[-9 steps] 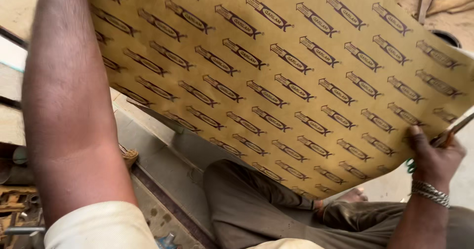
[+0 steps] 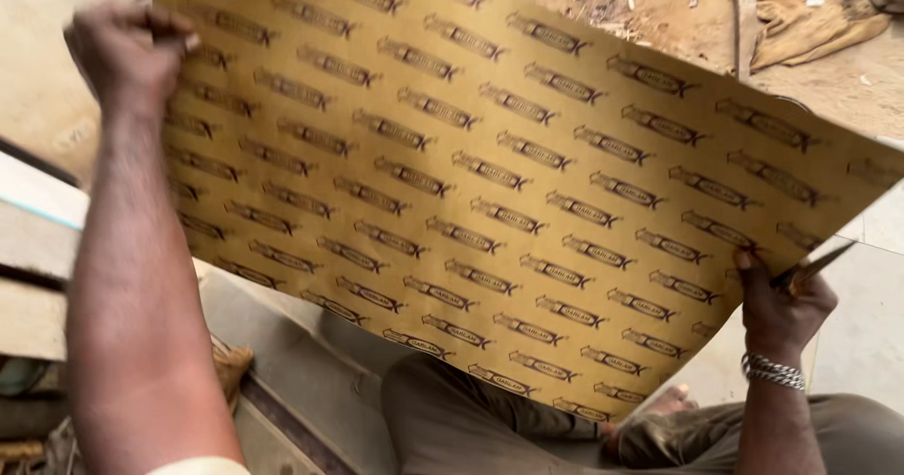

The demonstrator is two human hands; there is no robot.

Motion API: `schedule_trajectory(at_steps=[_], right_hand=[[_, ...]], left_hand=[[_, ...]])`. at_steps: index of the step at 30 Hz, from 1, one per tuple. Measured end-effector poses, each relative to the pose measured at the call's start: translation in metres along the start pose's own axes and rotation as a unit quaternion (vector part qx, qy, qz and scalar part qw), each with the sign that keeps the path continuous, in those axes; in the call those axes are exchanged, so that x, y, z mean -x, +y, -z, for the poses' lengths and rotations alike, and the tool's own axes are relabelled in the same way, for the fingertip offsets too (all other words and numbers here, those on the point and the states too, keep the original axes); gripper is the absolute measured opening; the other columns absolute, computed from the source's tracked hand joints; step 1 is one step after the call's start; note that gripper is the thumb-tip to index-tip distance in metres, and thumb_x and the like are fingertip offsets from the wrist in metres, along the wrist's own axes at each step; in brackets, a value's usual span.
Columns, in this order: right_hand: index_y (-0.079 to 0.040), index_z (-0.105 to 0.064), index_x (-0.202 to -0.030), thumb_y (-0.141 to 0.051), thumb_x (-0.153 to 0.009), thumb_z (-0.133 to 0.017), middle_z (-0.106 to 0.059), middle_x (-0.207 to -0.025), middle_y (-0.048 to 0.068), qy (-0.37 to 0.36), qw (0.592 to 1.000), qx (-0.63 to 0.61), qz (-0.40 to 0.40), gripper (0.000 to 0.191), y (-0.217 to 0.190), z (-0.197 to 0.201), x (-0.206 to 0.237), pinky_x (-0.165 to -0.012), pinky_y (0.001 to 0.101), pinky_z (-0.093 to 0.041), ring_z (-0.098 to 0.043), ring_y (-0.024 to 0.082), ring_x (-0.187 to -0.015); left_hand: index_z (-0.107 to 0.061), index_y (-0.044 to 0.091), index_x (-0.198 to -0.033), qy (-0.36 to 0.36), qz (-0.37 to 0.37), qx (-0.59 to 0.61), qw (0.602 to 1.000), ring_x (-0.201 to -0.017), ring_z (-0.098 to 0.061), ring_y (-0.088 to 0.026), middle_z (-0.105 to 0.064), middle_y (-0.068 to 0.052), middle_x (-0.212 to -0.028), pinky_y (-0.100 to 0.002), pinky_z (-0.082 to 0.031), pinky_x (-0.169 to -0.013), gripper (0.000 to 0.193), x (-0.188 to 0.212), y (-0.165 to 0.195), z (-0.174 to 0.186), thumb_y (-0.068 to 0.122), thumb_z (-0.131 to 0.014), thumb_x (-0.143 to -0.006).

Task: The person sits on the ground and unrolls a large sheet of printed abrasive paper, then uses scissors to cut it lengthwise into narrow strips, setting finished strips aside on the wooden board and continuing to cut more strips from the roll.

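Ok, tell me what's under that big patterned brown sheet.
Below the sheet, held by the left hand and right hand, the person's trousered legs and a bare foot show over grey floor. Whatever lies directly behind the sheet is covered.

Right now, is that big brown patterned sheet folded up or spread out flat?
Spread out. The patterned sheet is held open in one layer, with the left hand gripping its upper edge and the right hand its lower corner; no fold shows.

A rough carpentry workshop: bare dusty floor strewn with wood chips beyond a large patterned laminate sheet, stacked wooden boards left of it, crumpled rag above its far edge.
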State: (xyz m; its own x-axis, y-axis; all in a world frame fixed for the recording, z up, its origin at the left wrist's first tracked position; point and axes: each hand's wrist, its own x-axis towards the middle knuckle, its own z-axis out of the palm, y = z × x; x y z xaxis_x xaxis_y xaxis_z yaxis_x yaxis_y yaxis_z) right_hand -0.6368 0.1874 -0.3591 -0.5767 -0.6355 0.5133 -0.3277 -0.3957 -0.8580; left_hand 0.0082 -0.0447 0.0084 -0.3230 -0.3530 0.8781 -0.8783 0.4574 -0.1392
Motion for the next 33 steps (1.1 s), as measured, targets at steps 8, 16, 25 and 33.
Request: schedule_trajectory(at_steps=[8, 16, 25, 33], right_hand=[[0.006, -0.068, -0.119, -0.003, -0.106, -0.085, -0.075, -0.114, 0.008, 0.033, 0.997, 0.026, 0.059, 0.023, -0.007, -0.003, 0.015, -0.096, 0.0229, -0.056, -0.069, 0.009, -0.103], [0.007, -0.067, -0.119, -0.002, -0.107, -0.084, -0.075, -0.115, 0.009, 0.028, 0.998, -0.013, 0.046, 0.023, -0.007, -0.009, 0.015, -0.097, 0.0222, -0.056, -0.069, 0.009, -0.104], [0.007, -0.067, -0.117, -0.004, -0.105, -0.081, -0.075, -0.113, 0.009, 0.022, 0.998, 0.010, 0.052, 0.021, -0.007, -0.009, 0.014, -0.095, 0.0221, -0.056, -0.069, 0.009, -0.101], [0.007, -0.072, -0.121, -0.009, -0.104, -0.080, -0.073, -0.101, 0.008, 0.015, 0.991, 0.116, 0.057, 0.025, -0.049, -0.014, -0.056, -0.074, 0.0244, -0.051, -0.062, 0.009, -0.081]], left_hand=[[-0.082, 0.020, -0.090, -0.014, 0.154, 0.016, 0.988, -0.080, -0.069, -0.006, -0.076, 0.008, -0.084, -0.048, -0.035, -0.107, 0.017, 0.030, -0.009, 0.005, 0.009, -0.095, -0.085], [-0.081, 0.016, -0.084, -0.034, 0.136, 0.011, 0.990, -0.082, -0.067, -0.011, -0.077, 0.005, -0.087, -0.040, -0.041, -0.107, 0.018, 0.040, -0.006, 0.010, 0.005, -0.093, -0.079], [-0.081, 0.012, -0.088, -0.039, 0.189, 0.065, 0.979, -0.078, -0.071, -0.009, -0.078, 0.000, -0.087, -0.029, -0.055, -0.081, 0.020, 0.044, -0.003, 0.006, -0.001, -0.092, -0.078], [-0.079, 0.010, -0.098, -0.167, 0.277, 0.205, 0.924, -0.078, -0.070, -0.006, -0.077, -0.001, -0.092, -0.026, -0.063, -0.077, 0.016, 0.041, -0.007, 0.018, 0.001, -0.086, -0.088]])
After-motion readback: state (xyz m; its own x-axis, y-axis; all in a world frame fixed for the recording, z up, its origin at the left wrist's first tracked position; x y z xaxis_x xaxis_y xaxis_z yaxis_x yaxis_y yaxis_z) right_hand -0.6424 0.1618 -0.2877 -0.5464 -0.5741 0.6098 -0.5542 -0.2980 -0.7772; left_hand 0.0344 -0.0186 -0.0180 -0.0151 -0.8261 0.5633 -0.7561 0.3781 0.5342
